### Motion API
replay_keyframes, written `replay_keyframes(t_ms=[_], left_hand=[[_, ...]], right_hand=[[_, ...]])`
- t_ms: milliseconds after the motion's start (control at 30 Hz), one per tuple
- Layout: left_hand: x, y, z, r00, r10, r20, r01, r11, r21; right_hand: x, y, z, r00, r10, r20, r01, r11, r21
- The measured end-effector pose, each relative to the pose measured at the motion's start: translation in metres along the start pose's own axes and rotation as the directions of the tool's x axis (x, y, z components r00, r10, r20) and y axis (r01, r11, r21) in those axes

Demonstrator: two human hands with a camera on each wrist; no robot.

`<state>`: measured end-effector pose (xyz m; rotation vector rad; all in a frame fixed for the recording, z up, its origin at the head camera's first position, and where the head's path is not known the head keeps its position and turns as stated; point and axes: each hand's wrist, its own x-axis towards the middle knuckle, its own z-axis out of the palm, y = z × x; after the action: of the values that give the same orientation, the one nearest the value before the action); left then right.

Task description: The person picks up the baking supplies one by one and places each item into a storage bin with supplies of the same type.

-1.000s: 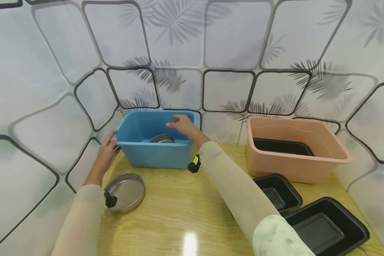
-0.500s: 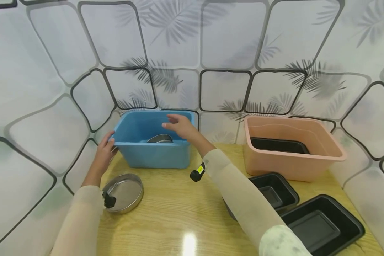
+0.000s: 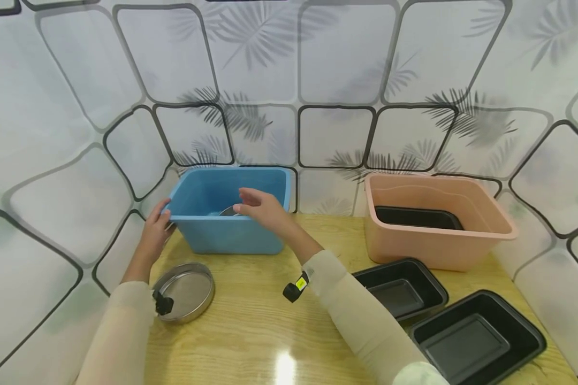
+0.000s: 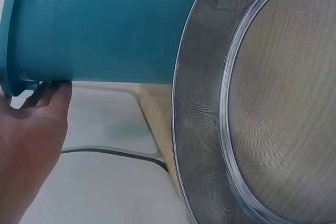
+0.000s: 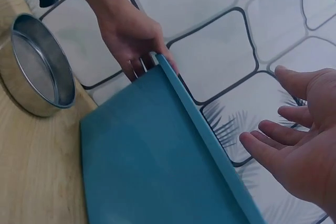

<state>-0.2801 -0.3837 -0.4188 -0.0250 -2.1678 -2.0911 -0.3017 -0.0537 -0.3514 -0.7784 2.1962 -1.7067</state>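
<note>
A blue plastic bin stands against the back wall. At its left end my left hand grips the rim; in the right wrist view that hand's fingers bend beneath the lip. Above the bin's front edge is my right hand, its fingers loosely spread and holding nothing. Inside the bin a round metal piece shows only partly, mostly hidden by the right hand and the front wall. A round metal sieve with fine mesh lies on the table below my left hand, and fills much of the left wrist view.
To the right stands a pink bin with a black pan inside. In front of it lie a smaller black loaf pan and a larger black baking pan. Patterned fabric closes off the back and sides of the wooden table.
My right hand has come down and toward the front edge of the blue bin, now covering much of the metal piece inside. The left hand keeps its hold on the rim.
</note>
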Motion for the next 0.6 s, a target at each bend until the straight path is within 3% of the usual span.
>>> replay_keyframes(t_ms=[333,600], left_hand=[[-0.001,-0.002,-0.002,1.0,0.004,-0.008,-0.004,1.0,0.023],[-0.001,-0.002,0.002,1.0,-0.001,-0.006,0.001,1.0,0.011]], right_hand=[[-0.02,0.024,0.031,1.0,0.003,-0.017,-0.001,0.997,0.078],[-0.036,0.051,0.052,0.999,0.028,0.023,-0.031,0.989,0.143]])
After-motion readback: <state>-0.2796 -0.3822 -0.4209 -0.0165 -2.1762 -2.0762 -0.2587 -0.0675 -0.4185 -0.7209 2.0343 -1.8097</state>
